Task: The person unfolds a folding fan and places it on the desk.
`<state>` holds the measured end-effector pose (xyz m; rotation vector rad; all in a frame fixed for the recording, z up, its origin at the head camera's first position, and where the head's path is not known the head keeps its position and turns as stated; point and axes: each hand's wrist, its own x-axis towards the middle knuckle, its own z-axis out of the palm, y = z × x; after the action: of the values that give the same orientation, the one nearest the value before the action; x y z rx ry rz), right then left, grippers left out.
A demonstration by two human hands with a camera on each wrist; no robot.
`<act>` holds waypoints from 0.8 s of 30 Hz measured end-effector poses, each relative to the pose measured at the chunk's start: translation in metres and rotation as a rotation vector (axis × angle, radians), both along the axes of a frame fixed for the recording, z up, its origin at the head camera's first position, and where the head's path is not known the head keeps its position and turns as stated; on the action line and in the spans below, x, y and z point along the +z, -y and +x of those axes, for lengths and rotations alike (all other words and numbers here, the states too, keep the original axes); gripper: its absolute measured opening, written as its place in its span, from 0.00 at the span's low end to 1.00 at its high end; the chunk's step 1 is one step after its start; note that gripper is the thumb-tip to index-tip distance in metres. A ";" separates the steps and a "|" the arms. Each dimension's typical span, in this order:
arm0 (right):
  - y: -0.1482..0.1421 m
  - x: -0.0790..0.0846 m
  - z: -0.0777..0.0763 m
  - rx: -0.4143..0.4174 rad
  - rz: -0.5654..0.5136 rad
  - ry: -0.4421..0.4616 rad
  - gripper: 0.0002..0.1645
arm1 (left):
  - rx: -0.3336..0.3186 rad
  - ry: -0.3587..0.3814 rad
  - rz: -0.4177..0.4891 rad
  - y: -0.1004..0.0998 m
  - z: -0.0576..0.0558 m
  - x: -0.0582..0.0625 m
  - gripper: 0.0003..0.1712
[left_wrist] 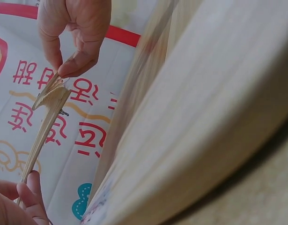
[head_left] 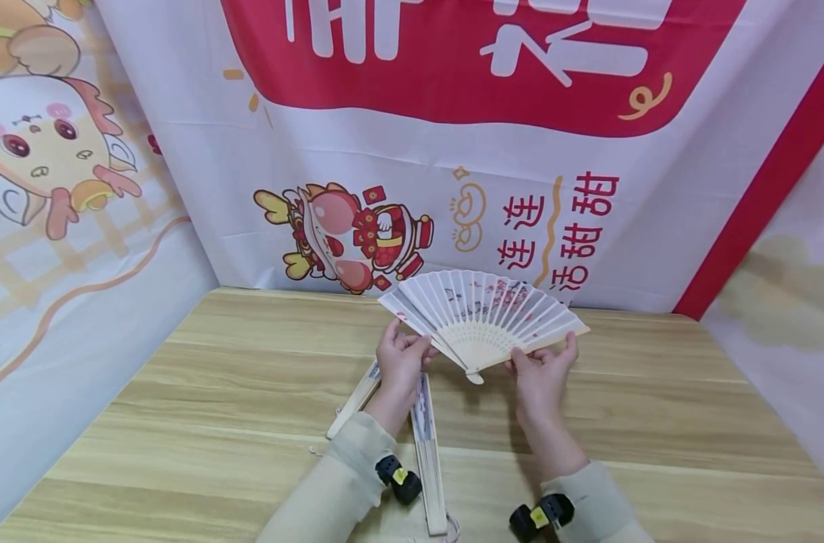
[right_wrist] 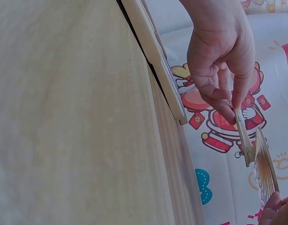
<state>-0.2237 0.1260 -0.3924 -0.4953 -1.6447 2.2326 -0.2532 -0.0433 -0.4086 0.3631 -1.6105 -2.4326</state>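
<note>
A folding fan (head_left: 483,320) with a white leaf, red floral print and pale slatted ribs is spread wide above the table. My left hand (head_left: 404,366) pinches its left outer stick between thumb and fingers. The right outer stick is pinched by my right hand (head_left: 542,377), thumb on the near side. In the left wrist view the fan's ribs (left_wrist: 45,126) show edge-on between both hands. Below my left wrist lie two folded fans: one closed fan (head_left: 428,456) points toward me, and another closed fan (head_left: 354,401) slants to the left, partly hidden by the hand.
The wooden table (head_left: 215,407) extends around the hands. Behind it hangs a white and red printed cloth (head_left: 453,143), with a patterned cloth (head_left: 59,264) on the left side. Black wrist cameras (head_left: 400,480) are strapped over both sleeves.
</note>
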 end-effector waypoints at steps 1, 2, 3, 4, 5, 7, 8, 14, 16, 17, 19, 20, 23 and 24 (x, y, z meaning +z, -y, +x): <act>0.000 0.000 0.000 -0.001 -0.005 -0.002 0.61 | 0.002 -0.003 0.001 0.000 0.000 0.000 0.43; 0.000 0.000 0.000 -0.003 -0.008 -0.003 0.61 | 0.005 -0.008 0.001 0.000 0.000 0.000 0.42; 0.000 0.000 0.000 -0.006 -0.012 -0.003 0.61 | 0.007 -0.009 0.001 0.000 0.000 0.000 0.42; 0.000 0.000 0.000 -0.008 -0.016 -0.002 0.61 | 0.009 -0.011 -0.001 0.000 0.000 0.000 0.41; 0.000 0.000 0.000 -0.009 -0.019 -0.001 0.61 | 0.011 -0.014 -0.003 0.000 0.000 0.001 0.41; 0.000 0.000 0.000 -0.012 -0.025 -0.001 0.61 | 0.012 -0.017 -0.007 -0.001 0.000 0.001 0.40; 0.000 0.000 0.000 -0.013 -0.027 -0.001 0.61 | 0.012 -0.016 -0.008 -0.001 0.000 0.001 0.40; -0.001 0.000 0.000 -0.025 -0.030 0.005 0.61 | 0.016 -0.017 -0.001 -0.002 0.001 0.001 0.42; -0.002 0.000 -0.001 -0.036 -0.031 0.007 0.61 | 0.017 -0.015 0.003 -0.002 0.000 0.001 0.42; -0.002 0.000 -0.001 -0.041 -0.030 0.008 0.61 | 0.017 -0.014 0.008 -0.003 0.000 0.001 0.42; -0.002 0.000 -0.001 -0.053 -0.035 0.006 0.61 | 0.014 -0.011 0.014 -0.003 0.000 0.000 0.42; -0.003 0.000 -0.001 -0.057 -0.038 0.006 0.61 | 0.012 -0.010 0.017 -0.003 0.000 0.000 0.42; -0.003 0.000 -0.002 -0.060 -0.046 0.005 0.61 | 0.011 -0.013 0.025 -0.004 0.000 0.000 0.42; -0.003 0.001 -0.002 -0.059 -0.049 0.006 0.61 | 0.011 -0.013 0.026 -0.004 0.000 -0.001 0.42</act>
<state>-0.2253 0.1288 -0.3917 -0.5565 -1.5603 2.2354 -0.2536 -0.0397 -0.4091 0.3586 -1.5686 -2.4449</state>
